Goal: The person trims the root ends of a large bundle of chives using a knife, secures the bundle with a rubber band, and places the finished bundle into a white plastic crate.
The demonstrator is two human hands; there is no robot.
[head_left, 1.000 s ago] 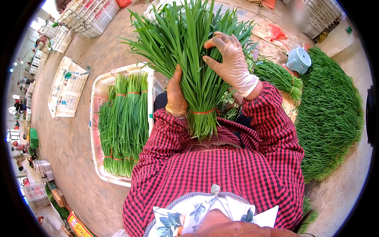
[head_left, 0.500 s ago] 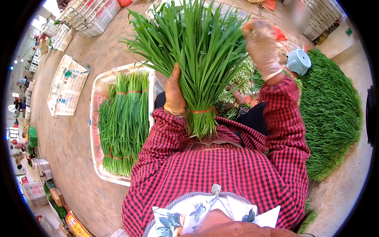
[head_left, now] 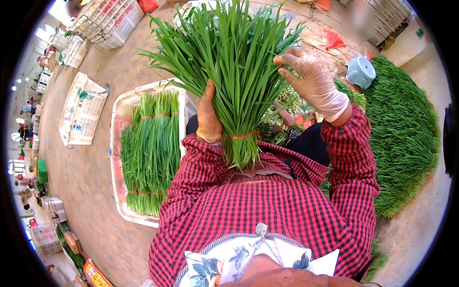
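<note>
My left hand (head_left: 209, 115), in a thin glove, is closed round the left side of a large bunch of garlic chives (head_left: 239, 91). The bunch stands in front of my chest, leaves fanned out away from me and cut ends toward my body. A red band (head_left: 241, 136) ties it near the cut ends. Beside the right edge of the leaves is my gloved right hand (head_left: 313, 81), its thumb and fingers apart with nothing visible between them. The left fingers behind the bunch are hidden.
A white crate (head_left: 117, 191) with several tied chive bundles (head_left: 158, 148) stands at my left. Loose chives form a big heap (head_left: 401, 143) at right, beside a light blue stool (head_left: 360, 72). Another white crate (head_left: 85, 112) lies farther left; red ties (head_left: 333, 39) lie beyond my right hand.
My right hand has come down and slightly inward, from raised and curled to spread fingers beside the leaves. The left hand and the bunch have barely shifted.
</note>
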